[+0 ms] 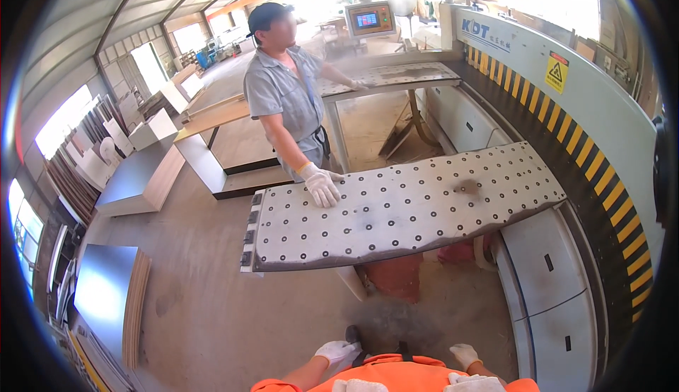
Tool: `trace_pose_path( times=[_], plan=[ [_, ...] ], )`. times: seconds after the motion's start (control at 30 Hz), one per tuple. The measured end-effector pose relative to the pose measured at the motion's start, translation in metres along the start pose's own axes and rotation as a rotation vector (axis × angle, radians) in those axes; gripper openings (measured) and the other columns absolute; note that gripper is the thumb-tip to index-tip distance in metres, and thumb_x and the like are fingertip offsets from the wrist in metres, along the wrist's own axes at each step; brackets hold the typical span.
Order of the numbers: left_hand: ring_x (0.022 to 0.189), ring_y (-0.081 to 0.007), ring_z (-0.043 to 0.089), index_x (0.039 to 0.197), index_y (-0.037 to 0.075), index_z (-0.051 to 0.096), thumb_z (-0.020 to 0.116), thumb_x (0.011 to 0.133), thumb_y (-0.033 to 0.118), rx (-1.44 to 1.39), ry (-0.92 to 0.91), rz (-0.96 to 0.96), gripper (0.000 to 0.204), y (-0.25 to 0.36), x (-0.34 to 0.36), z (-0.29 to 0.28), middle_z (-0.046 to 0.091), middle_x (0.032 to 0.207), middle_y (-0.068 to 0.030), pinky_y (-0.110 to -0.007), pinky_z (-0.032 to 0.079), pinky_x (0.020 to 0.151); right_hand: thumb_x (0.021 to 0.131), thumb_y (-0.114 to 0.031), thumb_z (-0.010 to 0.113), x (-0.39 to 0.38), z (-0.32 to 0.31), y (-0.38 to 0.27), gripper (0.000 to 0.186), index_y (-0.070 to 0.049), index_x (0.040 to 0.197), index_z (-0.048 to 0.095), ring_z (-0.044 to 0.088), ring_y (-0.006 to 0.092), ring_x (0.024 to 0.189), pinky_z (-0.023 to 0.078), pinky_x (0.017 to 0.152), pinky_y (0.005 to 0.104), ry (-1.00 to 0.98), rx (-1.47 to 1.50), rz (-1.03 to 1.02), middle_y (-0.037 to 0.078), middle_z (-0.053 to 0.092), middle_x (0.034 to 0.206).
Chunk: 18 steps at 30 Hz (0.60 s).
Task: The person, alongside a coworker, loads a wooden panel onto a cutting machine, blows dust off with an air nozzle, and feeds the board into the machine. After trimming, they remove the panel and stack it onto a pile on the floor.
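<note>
My left hand (338,352), in a white glove, hangs in front of my orange clothing (403,376) at the lower edge. Its fingers look loosely stretched, and I see nothing in them. My right hand (465,356), gloved too, hangs on the other side with its fingers slightly apart and nothing visible in it. Both are apart from the perforated support table (396,211), a pale panel dotted with dark-ringed holes. Across that table stands a co-worker in grey (286,102), whose gloved hand (323,185) rests on its left end.
A long machine beam (566,66) with a yellow-black striped guard (590,162) runs along the right. Another perforated table (403,73) and a control screen (370,18) stand farther back. Stacked panels (109,293) lie at left. Red material (396,277) shows beneath the near table.
</note>
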<state>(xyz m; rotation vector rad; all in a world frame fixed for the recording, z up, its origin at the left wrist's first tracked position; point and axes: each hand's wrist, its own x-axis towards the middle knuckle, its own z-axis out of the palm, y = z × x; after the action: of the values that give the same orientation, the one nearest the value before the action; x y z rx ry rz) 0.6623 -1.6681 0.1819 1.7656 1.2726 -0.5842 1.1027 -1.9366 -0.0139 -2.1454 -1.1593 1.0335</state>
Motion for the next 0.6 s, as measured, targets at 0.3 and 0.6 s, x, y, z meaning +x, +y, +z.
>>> trace_pose_path(
  times=[0.3,0.6],
  plan=[
    [0.136,-0.0406,0.061,0.139,0.013,0.071,0.044,0.103,0.051,-0.010,0.000,-0.015,0.059,-0.001,0.006,0.002,0.068,0.145,-0.0173,-0.047,0.045,0.118,0.096,-0.046,0.058,-0.009,0.003,0.038,0.050,-0.006,0.119,0.079,0.065,0.0420,0.127,0.052,0.108,0.0476,-0.090,-0.163,0.033,0.021,0.074,0.130],
    [0.136,-0.0406,0.061,0.139,0.013,0.071,0.044,0.103,0.051,0.017,0.004,0.014,0.059,-0.001,0.009,0.002,0.068,0.144,-0.0176,-0.047,0.045,0.118,0.091,-0.049,0.066,-0.007,0.000,-0.006,0.053,-0.006,0.119,0.079,0.069,0.0399,0.123,0.054,0.105,0.0442,-0.023,0.025,0.095,0.020,0.076,0.126]
  ],
)
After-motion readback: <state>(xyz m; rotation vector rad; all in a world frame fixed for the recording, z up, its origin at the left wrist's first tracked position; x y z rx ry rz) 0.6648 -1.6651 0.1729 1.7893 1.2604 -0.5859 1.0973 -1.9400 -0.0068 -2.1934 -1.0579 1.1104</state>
